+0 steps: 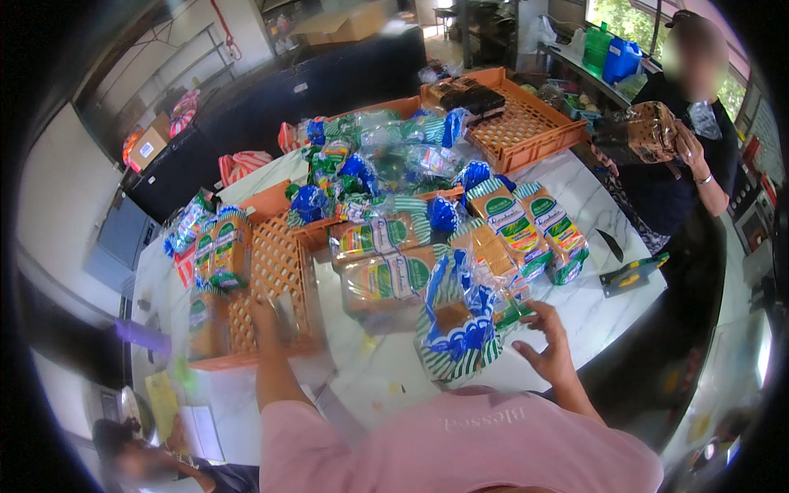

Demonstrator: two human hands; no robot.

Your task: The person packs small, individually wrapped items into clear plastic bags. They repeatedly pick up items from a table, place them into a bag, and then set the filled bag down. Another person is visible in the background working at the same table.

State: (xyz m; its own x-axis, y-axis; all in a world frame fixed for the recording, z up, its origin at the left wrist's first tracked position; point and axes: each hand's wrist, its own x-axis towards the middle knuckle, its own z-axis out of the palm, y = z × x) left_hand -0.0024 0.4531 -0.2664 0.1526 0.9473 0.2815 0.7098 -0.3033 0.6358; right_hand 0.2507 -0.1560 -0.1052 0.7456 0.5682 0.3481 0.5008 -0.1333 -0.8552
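A white, grey-veined tabletop (pixel 608 316) is set in a workroom, with a long dark unit (pixel 288 94) placed beyond its far edge. An orange crate (pixel 275 246) is laid along the left edge, and bagged loaves (pixel 222 246) are lined up at its outer side. A second crate (pixel 538 111), in which dark loaves (pixel 464 99) are carried, is placed at the far right corner. Between the two, wrapped packs (pixel 394 135) are heaped toward the far edge. More loaves (pixel 390 279) are laid across the middle, and others (pixel 509 222) are gathered toward the right edge. A striped bag (pixel 460 361) with brown bread showing in it is placed close to the near edge.

The left hand (pixel 265 316) is held at the crate's inner part; it is blurred, and whether anything is gripped cannot be told. The right hand (pixel 549 349) is held just beside the striped bag, its grip parted, thumb and fingers spread. A green-and-dark tool (pixel 634 275) is left near the right corner. Beyond the right edge, a brown package (pixel 641 131) is held by a co-worker (pixel 707 123).
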